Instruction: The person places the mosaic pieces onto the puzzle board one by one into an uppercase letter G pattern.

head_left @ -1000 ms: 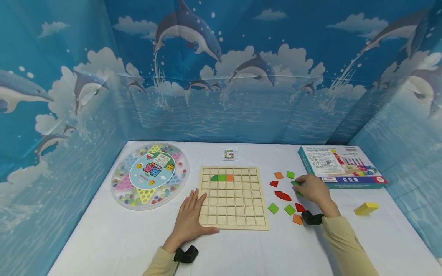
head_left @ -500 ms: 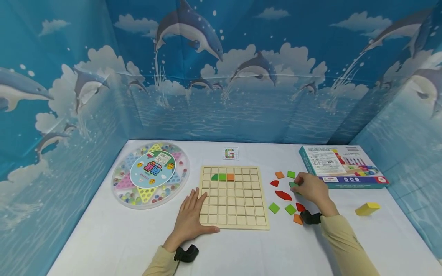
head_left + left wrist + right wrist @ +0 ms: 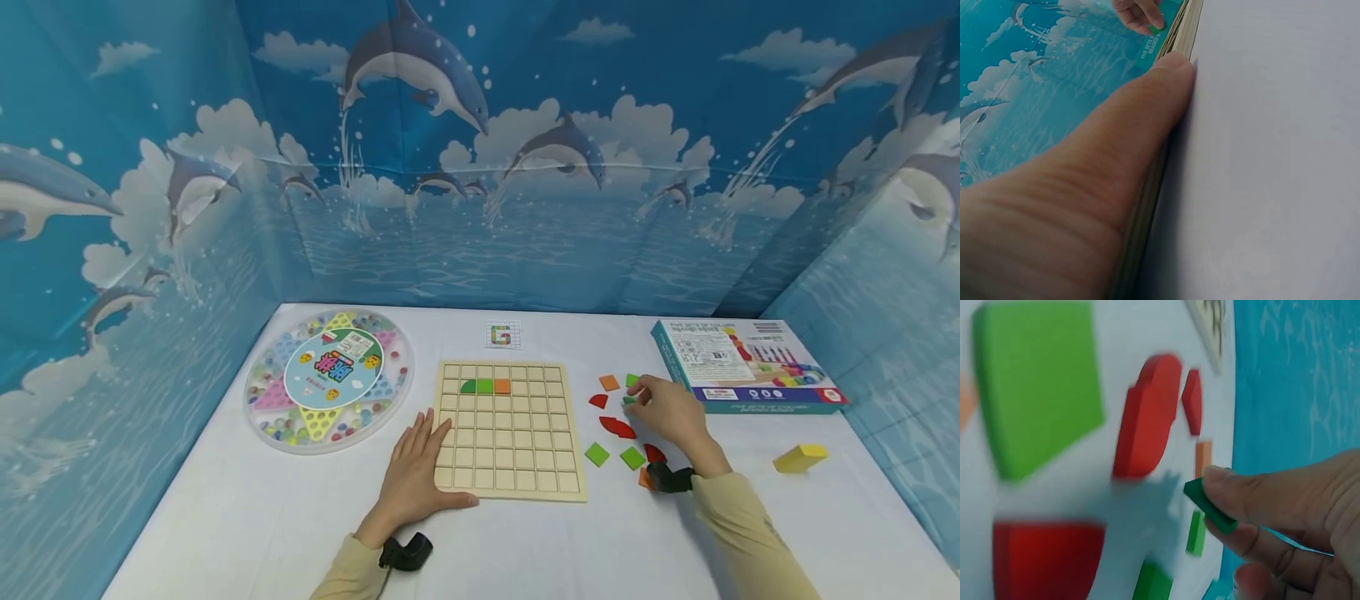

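Observation:
My right hand [image 3: 669, 414] pinches a dark green wooden piece [image 3: 1200, 496] between thumb and fingers, held above the table in the right wrist view. My left hand [image 3: 411, 477] rests at the lower left corner of a wooden grid board [image 3: 517, 442], fingers spread along its left side, thumb against its front edge. In one row of the board lie a dark green rounded piece [image 3: 468, 387], a light green square [image 3: 485, 386] and an orange square [image 3: 502, 386]. Another dark green piece [image 3: 1151, 582] lies on the table below my right hand, partly cut off by the frame.
Between board and right hand lie loose red pieces [image 3: 617, 427], green squares [image 3: 597, 454] and an orange square [image 3: 609, 382]. A pattern card [image 3: 503, 335] lies behind the board. Around are a round marble game [image 3: 330, 383], a game box [image 3: 750, 367] and a yellow block [image 3: 800, 458].
My right hand has moved a little left, carrying the dark green piece away from the spot where it reached among the pieces. The left hand stays in place on the board.

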`<move>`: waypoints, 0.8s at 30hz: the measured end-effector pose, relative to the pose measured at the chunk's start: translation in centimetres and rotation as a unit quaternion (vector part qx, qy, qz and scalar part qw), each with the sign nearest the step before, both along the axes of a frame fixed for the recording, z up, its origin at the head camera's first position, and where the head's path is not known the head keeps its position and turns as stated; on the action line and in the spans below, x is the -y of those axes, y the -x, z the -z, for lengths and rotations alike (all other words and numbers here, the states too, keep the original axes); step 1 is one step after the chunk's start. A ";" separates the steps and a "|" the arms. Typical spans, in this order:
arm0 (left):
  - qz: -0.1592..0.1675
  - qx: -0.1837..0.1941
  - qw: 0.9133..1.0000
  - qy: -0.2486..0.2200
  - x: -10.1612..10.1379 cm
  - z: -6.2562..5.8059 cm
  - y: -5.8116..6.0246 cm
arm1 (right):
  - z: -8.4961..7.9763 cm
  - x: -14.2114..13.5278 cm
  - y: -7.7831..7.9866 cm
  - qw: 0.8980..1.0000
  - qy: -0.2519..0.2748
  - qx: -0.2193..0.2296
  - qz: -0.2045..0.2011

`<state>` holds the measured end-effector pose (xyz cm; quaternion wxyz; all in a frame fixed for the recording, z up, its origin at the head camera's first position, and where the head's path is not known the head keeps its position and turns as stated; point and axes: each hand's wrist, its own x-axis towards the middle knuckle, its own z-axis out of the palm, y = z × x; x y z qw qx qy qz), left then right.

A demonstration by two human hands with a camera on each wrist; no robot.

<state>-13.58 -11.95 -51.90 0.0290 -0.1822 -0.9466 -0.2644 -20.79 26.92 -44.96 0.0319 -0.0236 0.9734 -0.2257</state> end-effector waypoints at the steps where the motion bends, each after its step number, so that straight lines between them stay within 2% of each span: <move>1: 0.000 0.000 1.000 0.001 0.0 0.0 0.0 | 0.0 0.3 0.0 1.000 0.005 -0.004 -0.003; 8: 0.000 0.003 1.000 0.003 0.0 -0.1 0.0 | 0.2 3.4 0.6 0.995 0.070 -0.058 -0.050; 12: 0.000 0.004 1.000 -0.002 0.0 -0.2 -0.1 | 0.3 5.6 1.2 0.991 0.087 -0.071 -0.078; 18: 0.000 0.005 1.000 -0.004 0.0 -0.2 0.0 | 0.9 8.7 2.4 0.986 0.105 -0.075 -0.104; 24: 0.001 0.007 1.000 -0.004 0.0 -0.1 -0.1 | 0.8 11.4 3.1 0.989 0.111 -0.042 -0.093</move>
